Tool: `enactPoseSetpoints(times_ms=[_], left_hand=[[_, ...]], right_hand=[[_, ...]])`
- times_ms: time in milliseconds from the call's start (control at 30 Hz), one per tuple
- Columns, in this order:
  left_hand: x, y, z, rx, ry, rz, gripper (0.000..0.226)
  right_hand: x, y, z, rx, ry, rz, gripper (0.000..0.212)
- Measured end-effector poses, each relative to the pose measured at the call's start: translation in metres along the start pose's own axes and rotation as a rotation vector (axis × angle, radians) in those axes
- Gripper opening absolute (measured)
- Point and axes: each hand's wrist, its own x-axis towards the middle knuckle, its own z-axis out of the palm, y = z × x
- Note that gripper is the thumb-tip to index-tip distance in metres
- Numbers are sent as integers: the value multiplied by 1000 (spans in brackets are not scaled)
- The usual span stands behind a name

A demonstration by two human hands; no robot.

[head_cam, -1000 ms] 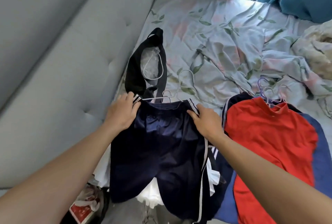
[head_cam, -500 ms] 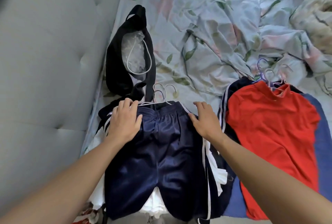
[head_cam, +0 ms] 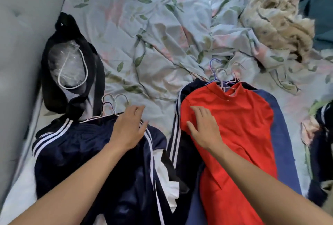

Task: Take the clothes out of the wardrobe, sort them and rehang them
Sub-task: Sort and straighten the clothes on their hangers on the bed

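Navy shorts with white side stripes [head_cam: 81, 145] lie on a pile at the bed's lower left, with white wire hangers [head_cam: 111, 104] poking out above the waistband. My left hand [head_cam: 128, 127] rests flat on the right side of the waistband, fingers relaxed. To the right lies a red shirt [head_cam: 239, 134] on top of a blue garment [head_cam: 281, 134] and a navy striped one [head_cam: 175, 134], with purple and white hangers [head_cam: 221, 78] at the collar. My right hand [head_cam: 203, 127] lies flat on the red shirt's left shoulder, fingers spread.
A black garment [head_cam: 54, 80] around a clear plastic bag and a white hanger lies at the left by the grey padded headboard [head_cam: 21, 26]. A rumpled floral sheet [head_cam: 162, 35] covers the bed. A cream blanket [head_cam: 277, 13] sits at the upper right.
Both hands have left the shorts' waistband corners. The left hand slid right across the shorts; the right hand moved over onto the red shirt. The view shifted right and down.
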Motion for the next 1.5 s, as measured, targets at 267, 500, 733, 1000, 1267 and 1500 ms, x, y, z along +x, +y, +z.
enactPoseSetpoints(times_ms=[267, 500, 733, 1000, 1267, 1500], left_hand=[[74, 155, 50, -12, -17, 77, 65], [136, 216, 81, 52, -102, -29, 75], [153, 235, 94, 205, -10, -50, 40], [88, 271, 63, -53, 132, 34, 30], [-42, 329, -6, -147, 118, 59, 35], [-186, 378, -90, -206, 53, 124, 36]], right_hand=[[12, 169, -60, 19, 73, 56, 69], [45, 275, -84, -2, -94, 186, 79], [53, 300, -81, 140, -135, 204, 39], [-3, 292, -113, 176, -42, 119, 30], [-113, 227, -214, 188, 38, 152, 18], [-280, 162, -309, 141, 71, 238, 12]])
